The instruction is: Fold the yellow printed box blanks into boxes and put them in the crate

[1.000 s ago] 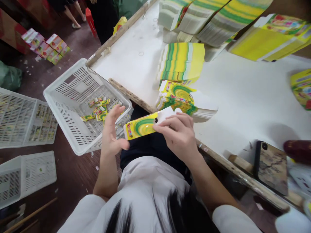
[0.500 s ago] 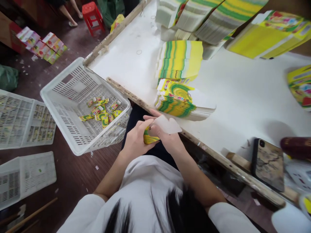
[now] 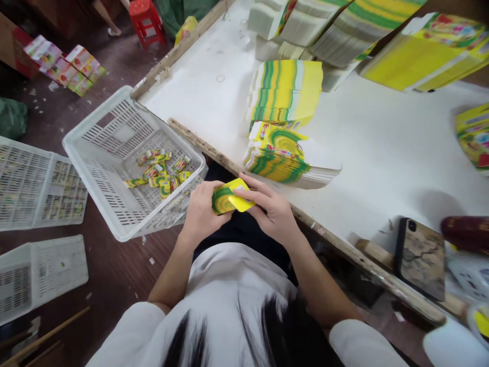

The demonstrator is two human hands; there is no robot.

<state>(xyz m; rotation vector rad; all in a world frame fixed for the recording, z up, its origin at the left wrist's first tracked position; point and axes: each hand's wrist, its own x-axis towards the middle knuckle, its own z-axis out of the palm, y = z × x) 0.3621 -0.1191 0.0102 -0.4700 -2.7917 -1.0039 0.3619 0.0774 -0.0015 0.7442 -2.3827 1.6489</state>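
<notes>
Both my hands hold one small yellow and green folded carton [image 3: 231,198] over my lap, just below the table's near edge. My left hand [image 3: 200,211] grips its left end with the fingers curled round it. My right hand [image 3: 273,211] clasps the right end, fingertips pressing on its top face. A fanned stack of flat carton blanks [image 3: 288,160] in the same colours lies on the white table [image 3: 382,153] right above my hands. A white slotted basket [image 3: 114,214] to my left holds several folded cartons [image 3: 160,171].
More stacks of blanks [image 3: 286,89] and yellow bundles [image 3: 420,56] crowd the table's far side. A phone [image 3: 420,257] and a dark red object [image 3: 466,232] lie at the right near edge. White baskets [image 3: 38,183] stand on the floor at left, a red stool [image 3: 145,20] farther back.
The long flat blank that my hands held open a second ago is now folded into a compact carton. My left hand went from open beside it to gripping it.
</notes>
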